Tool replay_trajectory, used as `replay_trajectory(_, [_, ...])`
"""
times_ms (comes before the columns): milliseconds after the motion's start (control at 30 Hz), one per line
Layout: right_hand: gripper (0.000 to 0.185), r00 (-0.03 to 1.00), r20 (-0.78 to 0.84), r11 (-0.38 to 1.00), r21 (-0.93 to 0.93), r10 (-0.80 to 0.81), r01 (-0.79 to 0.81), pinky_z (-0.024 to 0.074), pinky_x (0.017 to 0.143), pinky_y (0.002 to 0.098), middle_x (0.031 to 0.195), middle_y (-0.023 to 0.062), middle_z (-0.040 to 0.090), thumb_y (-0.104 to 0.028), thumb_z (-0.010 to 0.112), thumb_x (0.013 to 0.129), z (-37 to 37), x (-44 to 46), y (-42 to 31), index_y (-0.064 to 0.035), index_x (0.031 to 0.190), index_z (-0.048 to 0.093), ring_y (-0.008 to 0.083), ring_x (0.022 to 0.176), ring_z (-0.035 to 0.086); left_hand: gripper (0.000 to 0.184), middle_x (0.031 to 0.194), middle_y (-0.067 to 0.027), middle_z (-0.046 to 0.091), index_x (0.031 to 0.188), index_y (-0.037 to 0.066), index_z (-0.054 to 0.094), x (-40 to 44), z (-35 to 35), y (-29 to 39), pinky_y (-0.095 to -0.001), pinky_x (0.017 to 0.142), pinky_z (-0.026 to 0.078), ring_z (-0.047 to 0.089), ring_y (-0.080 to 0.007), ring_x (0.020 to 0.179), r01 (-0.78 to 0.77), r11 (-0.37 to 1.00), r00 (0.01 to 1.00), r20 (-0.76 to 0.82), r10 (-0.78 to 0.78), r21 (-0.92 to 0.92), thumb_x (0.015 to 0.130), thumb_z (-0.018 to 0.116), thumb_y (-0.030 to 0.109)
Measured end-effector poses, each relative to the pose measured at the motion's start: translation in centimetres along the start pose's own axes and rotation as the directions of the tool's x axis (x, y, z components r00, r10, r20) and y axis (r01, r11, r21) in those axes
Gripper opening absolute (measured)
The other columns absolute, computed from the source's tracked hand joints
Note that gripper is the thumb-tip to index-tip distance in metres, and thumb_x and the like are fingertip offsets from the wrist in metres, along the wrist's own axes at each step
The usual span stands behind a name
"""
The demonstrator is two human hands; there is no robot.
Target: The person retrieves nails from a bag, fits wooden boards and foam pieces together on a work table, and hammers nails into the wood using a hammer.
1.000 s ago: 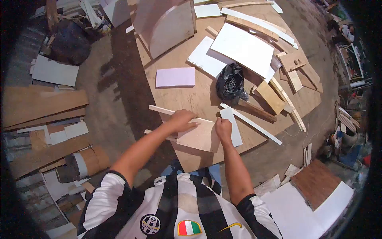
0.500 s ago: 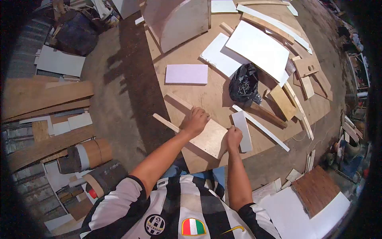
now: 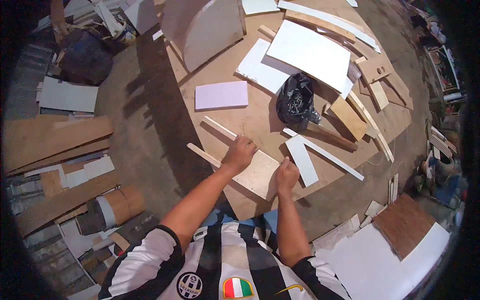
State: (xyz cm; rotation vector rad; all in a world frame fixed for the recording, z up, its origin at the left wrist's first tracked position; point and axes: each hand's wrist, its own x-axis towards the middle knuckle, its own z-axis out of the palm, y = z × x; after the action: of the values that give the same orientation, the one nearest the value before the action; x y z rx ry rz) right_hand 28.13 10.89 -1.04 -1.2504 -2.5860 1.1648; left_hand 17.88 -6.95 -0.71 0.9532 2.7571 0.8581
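A light wooden panel (image 3: 259,175) with two long strips sticking out to its left lies near the front edge of the plywood table (image 3: 265,120). My left hand (image 3: 241,152) is closed over the panel's far edge, where one strip (image 3: 220,128) meets it. Closed round the panel's right end is my right hand (image 3: 287,175). The second strip (image 3: 203,154) passes under my left forearm. Just right of my right hand lies a white board (image 3: 302,161), beside a narrow white strip (image 3: 332,159).
Behind are a pink block (image 3: 221,95), a black bag of nails or screws (image 3: 296,100), a large white board (image 3: 310,54) and a tall curved wooden piece (image 3: 212,35). Yellowish blocks and curved strips lie at the right. Wood scraps (image 3: 57,142) cover the floor at the left.
The panel with its strips has tilted and turned in my hands, showing more of its flat face and the nearer strip. The camera view has also shifted.
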Motion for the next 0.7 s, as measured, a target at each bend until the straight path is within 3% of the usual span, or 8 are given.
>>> replay_trajectory(33, [0.048, 0.972, -0.143, 0.983, -0.048, -0.184, 0.179, 0.0454, 0.066, 0.0541, 0.067, 0.0236, 0.063, -0.03, 0.053, 0.1, 0.3, -0.1, 0.4, 0.0033, 0.069, 0.069, 0.0435, 0.061, 0.06, 0.017, 0.107, -0.0151, 0.061, 0.098, 0.005, 0.068, -0.1, 0.0, 0.2, -0.0565, 0.114, 0.037, 0.057, -0.0348, 0.112, 0.021, 1.0, 1.0, 0.004, -0.021, -0.004, 0.097, 0.062, 0.021])
replay_trajectory(167, [0.048, 0.962, -0.156, 0.97, -0.132, -0.223, 0.203, 0.0466, 0.07, 0.0528, 0.069, 0.0192, 0.064, -0.03, 0.054, 0.101, 0.5, -0.2, 0.6, 0.0, 0.067, 0.07, 0.0411, 0.064, 0.06, 0.018, 0.106, -0.0154, 0.061, 0.098, 0.004, 0.068, -0.1, 0.2, -0.1, -0.0566, 0.114, 0.037, 0.057, -0.0347, 0.111, 0.013, 1.0, 1.0, 0.027, -0.013, -0.021, 0.097, 0.061, 0.021])
replay_trajectory(267, [0.048, 0.984, -0.1, 0.957, -0.263, -0.148, 0.118, 0.0467, 0.073, 0.0498, 0.072, 0.0153, 0.067, -0.032, 0.055, 0.101, 0.2, -0.4, 0.1, -0.0044, 0.065, 0.071, 0.0384, 0.07, 0.061, 0.017, 0.105, -0.0157, 0.061, 0.098, 0.004, 0.068, -0.1, 0.5, -0.3, -0.0563, 0.114, 0.037, 0.057, -0.035, 0.11, -0.054, 0.997, 0.998, 0.033, 0.052, 0.055, 0.097, 0.061, 0.02])
replay_trajectory(367, [0.044, 0.954, -0.146, 0.914, -0.354, -0.262, 0.197, 0.0468, 0.073, 0.0466, 0.075, 0.0106, 0.069, -0.033, 0.057, 0.099, 0.6, -0.8, 0.7, -0.0084, 0.067, 0.073, 0.034, 0.075, 0.063, 0.017, 0.106, -0.0155, 0.062, 0.098, 0.004, 0.068, -0.1, 0.3, -0.1, -0.0569, 0.113, 0.037, 0.057, -0.035, 0.11, 0.012, 1.0, 0.999, 0.036, -0.011, -0.002, 0.097, 0.061, 0.019])
replay_trajectory(433, [0.04, 0.833, -0.207, 0.754, -0.573, -0.513, 0.322, 0.047, 0.077, 0.0437, 0.077, 0.0076, 0.071, -0.036, 0.058, 0.098, 0.1, -0.8, 0.5, -0.0103, 0.074, 0.076, 0.0304, 0.075, 0.063, 0.017, 0.105, -0.0155, 0.062, 0.099, 0.004, 0.068, -0.2, 0.8, -0.8, -0.057, 0.114, 0.037, 0.058, -0.0352, 0.11, -0.083, 0.994, 0.996, 0.037, 0.08, 0.072, 0.097, 0.061, 0.019])
replay_trajectory(567, [0.026, 0.886, -0.119, 0.763, -0.567, -0.449, 0.31, 0.0499, 0.078, 0.0426, 0.085, 0.009, 0.072, -0.027, 0.061, 0.094, -1.5, -0.9, 1.7, -0.0083, 0.089, 0.078, 0.0302, 0.081, 0.065, 0.016, 0.103, -0.0153, 0.063, 0.098, 0.004, 0.067, -0.3, 1.0, -1.0, -0.0571, 0.114, 0.036, 0.058, -0.0355, 0.109, -0.098, 0.992, 0.994, 0.065, 0.093, 0.076, 0.097, 0.06, 0.018])
replay_trajectory(633, [0.024, 0.942, -0.127, 0.947, 0.04, -0.312, 0.319, 0.0529, 0.079, 0.0418, 0.095, 0.0115, 0.071, -0.016, 0.063, 0.088, -2.4, -0.9, 4.2, -0.0052, 0.106, 0.074, 0.0332, 0.085, 0.066, 0.015, 0.102, -0.0154, 0.063, 0.098, 0.004, 0.067, 0.2, -0.2, 0.3, -0.057, 0.113, 0.036, 0.058, -0.0365, 0.107, -0.033, 0.999, 0.999, 0.041, 0.032, 0.031, 0.097, 0.06, 0.017])
replay_trajectory(700, [0.027, 0.942, -0.029, 0.935, 0.119, -0.334, 0.335, 0.0529, 0.085, 0.0424, 0.101, 0.0139, 0.07, -0.012, 0.064, 0.084, -4.1, -0.8, 6.2, -0.0052, 0.109, 0.071, 0.0337, 0.092, 0.066, 0.014, 0.102, -0.0151, 0.063, 0.098, 0.004, 0.067, 0.3, 0.1, 0.1, -0.0572, 0.113, 0.037, 0.058, -0.0366, 0.107, -0.024, 1.0, 0.999, 0.028, 0.023, 0.019, 0.096, 0.06, 0.016])
